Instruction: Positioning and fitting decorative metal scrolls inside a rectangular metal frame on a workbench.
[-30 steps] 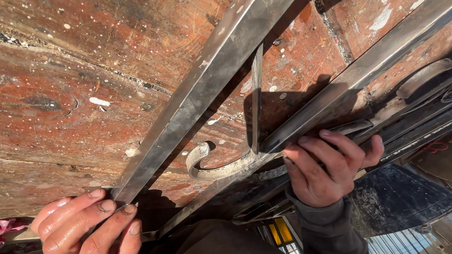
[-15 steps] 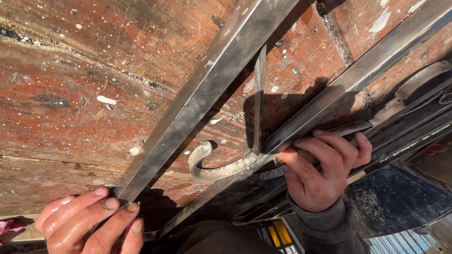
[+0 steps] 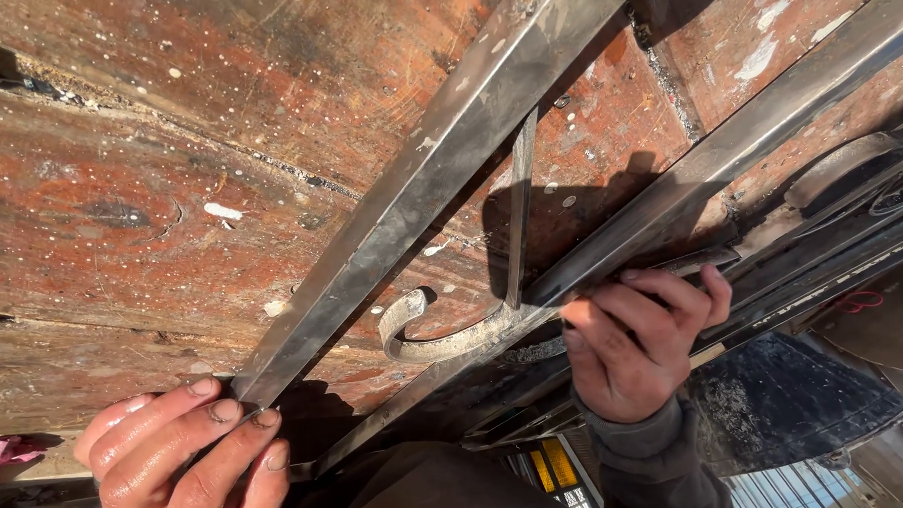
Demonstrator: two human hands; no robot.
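On top of a rusty, spatter-flecked steel counter (image 3: 169, 194) two long square steel bars run diagonally, pretty much where they sat a second ago. The right hand (image 3: 640, 353) has slid a bit lower along the right bar (image 3: 729, 164), grip wrapped around it, fingers curled over the edge. The left hand (image 3: 183, 459) hasn't really moved: four fingers lie flat against the near end of the left bar (image 3: 438, 154), so an open grip, just pressing. Between the bars sits a flat strip bent into a scroll (image 3: 444, 334), its straight leg upright, curl pointing left. All bare, dull grey metal with scuffs.
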